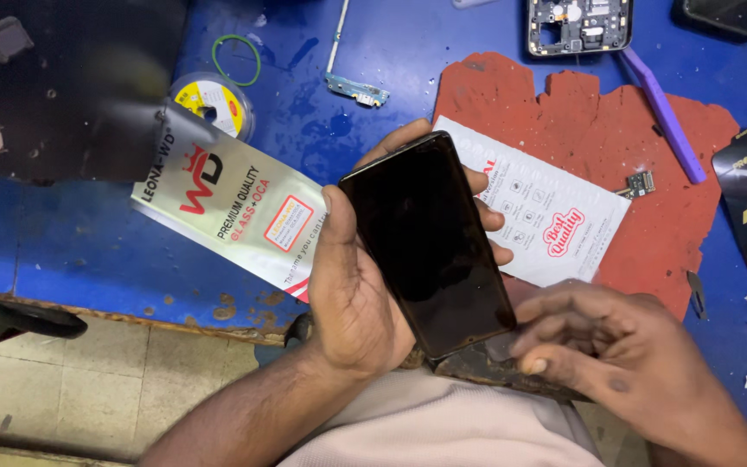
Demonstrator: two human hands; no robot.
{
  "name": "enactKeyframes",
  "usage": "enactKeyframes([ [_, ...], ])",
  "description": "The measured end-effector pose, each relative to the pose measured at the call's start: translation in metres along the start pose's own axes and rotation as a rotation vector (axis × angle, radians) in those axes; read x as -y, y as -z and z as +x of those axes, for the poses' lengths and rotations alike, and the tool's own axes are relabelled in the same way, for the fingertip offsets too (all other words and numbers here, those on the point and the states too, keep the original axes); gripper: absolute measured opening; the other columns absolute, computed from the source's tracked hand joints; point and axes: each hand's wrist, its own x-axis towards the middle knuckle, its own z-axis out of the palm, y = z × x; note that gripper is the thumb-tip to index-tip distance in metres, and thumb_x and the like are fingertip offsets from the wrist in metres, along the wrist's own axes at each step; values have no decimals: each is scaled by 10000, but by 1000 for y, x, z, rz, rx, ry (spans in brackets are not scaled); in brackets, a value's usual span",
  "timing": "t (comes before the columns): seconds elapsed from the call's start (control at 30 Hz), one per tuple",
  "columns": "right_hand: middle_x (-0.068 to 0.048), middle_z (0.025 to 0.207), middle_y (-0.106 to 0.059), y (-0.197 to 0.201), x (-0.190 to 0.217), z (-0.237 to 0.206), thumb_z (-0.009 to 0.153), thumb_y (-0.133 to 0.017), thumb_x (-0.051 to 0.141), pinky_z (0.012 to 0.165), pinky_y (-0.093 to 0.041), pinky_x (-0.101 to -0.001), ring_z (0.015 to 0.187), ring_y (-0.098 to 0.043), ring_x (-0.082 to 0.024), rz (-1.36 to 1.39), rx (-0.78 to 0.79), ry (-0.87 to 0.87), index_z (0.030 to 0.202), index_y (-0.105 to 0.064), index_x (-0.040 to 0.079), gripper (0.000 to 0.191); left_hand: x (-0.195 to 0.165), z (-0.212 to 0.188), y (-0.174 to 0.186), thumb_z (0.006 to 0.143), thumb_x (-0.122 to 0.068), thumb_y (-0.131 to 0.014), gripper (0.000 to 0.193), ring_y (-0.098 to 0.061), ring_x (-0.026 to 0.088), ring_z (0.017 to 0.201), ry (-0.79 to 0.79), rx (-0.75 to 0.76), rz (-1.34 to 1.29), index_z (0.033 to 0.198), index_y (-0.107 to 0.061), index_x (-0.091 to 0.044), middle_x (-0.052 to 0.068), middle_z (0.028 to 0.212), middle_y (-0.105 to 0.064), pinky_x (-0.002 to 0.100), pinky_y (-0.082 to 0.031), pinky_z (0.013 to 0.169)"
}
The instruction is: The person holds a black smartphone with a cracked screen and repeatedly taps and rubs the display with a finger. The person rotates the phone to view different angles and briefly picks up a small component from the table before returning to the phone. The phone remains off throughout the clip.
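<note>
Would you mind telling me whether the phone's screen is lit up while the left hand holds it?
No, the phone held in the left hand shows a plain black, unlit screen with only faint reflections.

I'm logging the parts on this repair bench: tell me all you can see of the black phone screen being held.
The black phone screen is a flat, glossy rectangular slab with rounded corners, dark and unlit, with faint reflections. It lies tilted, top toward the upper left, cradled in the left hand, whose fingers wrap its edges. The right hand touches its lower right corner with its fingertips. It is held above the blue bench.
</note>
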Motion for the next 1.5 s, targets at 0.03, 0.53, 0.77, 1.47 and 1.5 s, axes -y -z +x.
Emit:
enactKeyframes([
  [0.03, -118, 949, -791, 0, 1, -2, 890, -774, 44, 773, -629, -273, 878, -795, -151, -8, -54, -23, 1209, -652, -24, 348, -1, 0, 0, 1162, -592, -341, 669, -643, 305, 1171, 3, -3, 3, 1556, -329, -52, 221, 1282, -572, 497, -584, 1015],
  [0.53, -137, 893, -746, -30, -9, 4, 942, -673, -103, 762, -632, -309, 861, -739, -156, 210, -103, 176, 1497, -460, -22, 599, 3, 0, 7, 1180, -588, -331, 667, -617, 290, 1151, 12, 32, -17, 1558, -323, -39, 227, 1295, -561, 499, -589, 1021],
  [0.77, -116, 832, -740, -27, -19, -1, 947, -689, -66, 653, -539, -251, 758, -684, -115, 125, -70, 117, 1580, -396, 4, 701, 6, -4, 7, 1152, -593, -322, 694, -611, 294, 1168, 22, -5, 3, 1572, -314, -41, 231, 1308, -559, 527, -589, 1009],
  [1.47, -90, 1004, -757, -16, -11, 5, 957, -664, -30, 678, -570, -243, 830, -673, -87, -16, 94, 69, 1581, -378, 34, 690, 1, 1, 3, 1128, -628, -358, 749, -608, 317, 1136, -13, -72, 123, 1569, -304, -25, 236, 1270, -541, 531, -575, 980],
  [1.5, -85, 1055, -750, -16, -11, 5, 943, -655, -36, 674, -572, -244, 835, -690, -89, -7, 75, 80, 1564, -388, 27, 680, 0, 1, 3, 1126, -627, -357, 755, -614, 319, 1148, -11, -71, 122, 1584, -304, -30, 233, 1268, -540, 530, -576, 975],
])
